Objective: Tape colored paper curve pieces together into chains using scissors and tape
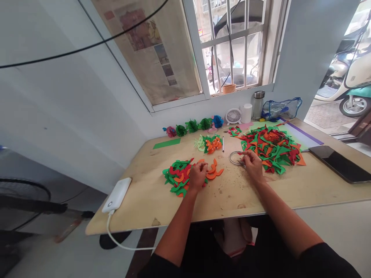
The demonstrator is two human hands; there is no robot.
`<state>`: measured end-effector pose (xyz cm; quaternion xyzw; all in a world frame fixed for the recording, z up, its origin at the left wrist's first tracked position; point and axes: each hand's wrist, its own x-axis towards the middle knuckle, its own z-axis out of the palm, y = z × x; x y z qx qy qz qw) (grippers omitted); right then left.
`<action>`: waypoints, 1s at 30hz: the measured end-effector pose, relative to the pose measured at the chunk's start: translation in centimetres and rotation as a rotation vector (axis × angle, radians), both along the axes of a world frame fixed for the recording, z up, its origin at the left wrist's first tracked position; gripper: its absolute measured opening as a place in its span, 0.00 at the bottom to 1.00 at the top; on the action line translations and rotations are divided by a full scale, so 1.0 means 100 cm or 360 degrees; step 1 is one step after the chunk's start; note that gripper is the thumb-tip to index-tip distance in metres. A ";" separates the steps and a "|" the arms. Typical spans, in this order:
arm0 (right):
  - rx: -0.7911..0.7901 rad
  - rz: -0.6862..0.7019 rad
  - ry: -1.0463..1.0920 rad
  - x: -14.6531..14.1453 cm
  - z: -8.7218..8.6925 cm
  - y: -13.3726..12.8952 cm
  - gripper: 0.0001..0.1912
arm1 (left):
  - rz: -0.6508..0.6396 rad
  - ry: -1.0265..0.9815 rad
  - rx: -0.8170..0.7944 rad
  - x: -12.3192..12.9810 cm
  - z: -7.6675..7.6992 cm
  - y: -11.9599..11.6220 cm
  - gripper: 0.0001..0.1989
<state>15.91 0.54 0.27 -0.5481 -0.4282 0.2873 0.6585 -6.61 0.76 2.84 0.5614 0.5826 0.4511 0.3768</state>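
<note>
Paper cutouts in red, green and orange beneath the left hand, its grip curled, any hold hidden; right hand, grip pinching what look like small scissors, beside a larger cutout heap on the plywood bench.

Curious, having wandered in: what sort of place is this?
It looks like a home craft workspace: a wooden table piled with cut coloured paper, a row of paper flowers, and a scooter parked outside.

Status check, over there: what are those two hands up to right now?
Left hand resting on cut paper shapes. Right hand at the scissors, grip unclear. Larger cut-paper pile just beyond it.
</note>
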 end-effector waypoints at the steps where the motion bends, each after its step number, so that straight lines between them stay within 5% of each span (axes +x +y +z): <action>1: 0.0001 0.0008 -0.0019 0.000 -0.001 0.000 0.12 | -0.0055 0.0238 0.0058 -0.001 0.000 -0.003 0.04; 5: -0.0005 0.0020 -0.0080 -0.001 -0.002 0.000 0.12 | -0.0297 0.1203 0.0320 -0.001 0.000 -0.007 0.06; 10: -0.0035 -0.0035 -0.0191 0.000 -0.001 -0.002 0.12 | -0.0529 0.1642 0.0327 0.007 0.002 -0.002 0.07; 20: -0.0105 -0.0086 -0.0247 0.000 0.000 -0.002 0.13 | -0.0539 0.1650 0.0335 0.011 -0.003 0.010 0.09; 26: -0.0014 -0.0166 -0.0112 0.004 -0.004 0.000 0.12 | -0.0156 0.1386 0.0579 0.011 -0.007 0.003 0.09; 30: 0.0048 -0.0222 -0.0059 0.005 -0.003 0.001 0.11 | -0.0090 0.1369 0.0853 0.023 -0.017 -0.015 0.09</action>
